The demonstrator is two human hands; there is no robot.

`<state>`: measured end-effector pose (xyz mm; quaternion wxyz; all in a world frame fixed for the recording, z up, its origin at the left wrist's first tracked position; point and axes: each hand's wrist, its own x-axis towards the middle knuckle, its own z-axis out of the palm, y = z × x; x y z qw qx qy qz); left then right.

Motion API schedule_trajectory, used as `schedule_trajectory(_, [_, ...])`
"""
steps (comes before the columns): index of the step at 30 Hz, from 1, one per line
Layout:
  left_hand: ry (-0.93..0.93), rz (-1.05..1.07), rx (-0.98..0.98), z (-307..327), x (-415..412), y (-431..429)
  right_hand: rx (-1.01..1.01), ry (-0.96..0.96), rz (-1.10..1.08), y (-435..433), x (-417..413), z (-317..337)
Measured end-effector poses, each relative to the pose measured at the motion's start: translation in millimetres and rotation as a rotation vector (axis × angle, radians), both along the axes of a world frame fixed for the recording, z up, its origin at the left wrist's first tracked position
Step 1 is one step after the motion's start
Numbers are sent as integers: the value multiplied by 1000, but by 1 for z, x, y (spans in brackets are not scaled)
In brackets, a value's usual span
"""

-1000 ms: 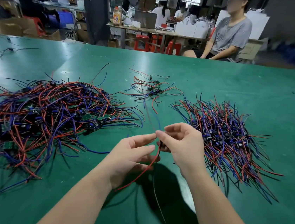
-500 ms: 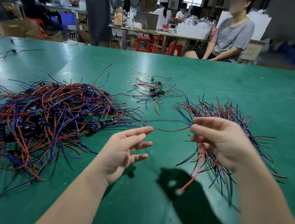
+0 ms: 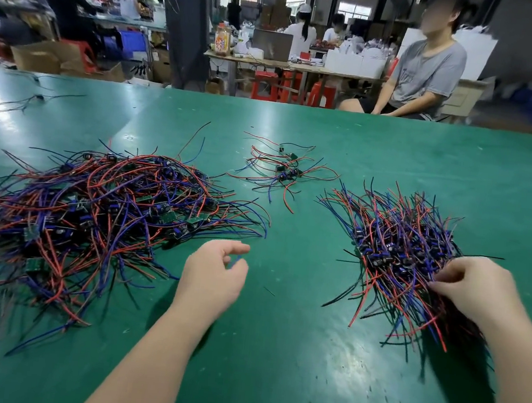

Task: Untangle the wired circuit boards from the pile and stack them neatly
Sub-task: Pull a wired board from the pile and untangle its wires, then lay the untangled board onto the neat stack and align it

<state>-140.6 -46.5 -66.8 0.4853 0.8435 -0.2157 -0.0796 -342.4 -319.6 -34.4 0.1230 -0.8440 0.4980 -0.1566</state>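
My right hand (image 3: 476, 291) lies on the near edge of the neat stack of circuit boards with red, blue and black wires (image 3: 398, 246), fingers bent onto the wires (pinching or only pressing, I cannot tell). I judge this the laying-down step. My left hand (image 3: 213, 271), well to its left, hovers loosely curled and empty. Beyond it and leftward sprawls the big tangled pile of like wired boards (image 3: 90, 214). Next I must grip one board there and ease its wires free.
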Motion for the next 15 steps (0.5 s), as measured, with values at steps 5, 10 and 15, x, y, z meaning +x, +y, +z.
schedule_trajectory(5, [-278,68,497,-9,5,5,1,281,130,9,2,14])
schedule_trajectory(10, [-223,157,673,-10,10,13,-93,311,242,37,12,49])
schedule_trajectory(15, [-282,101,503,-10,22,16,-199,-150,556,92,58,58])
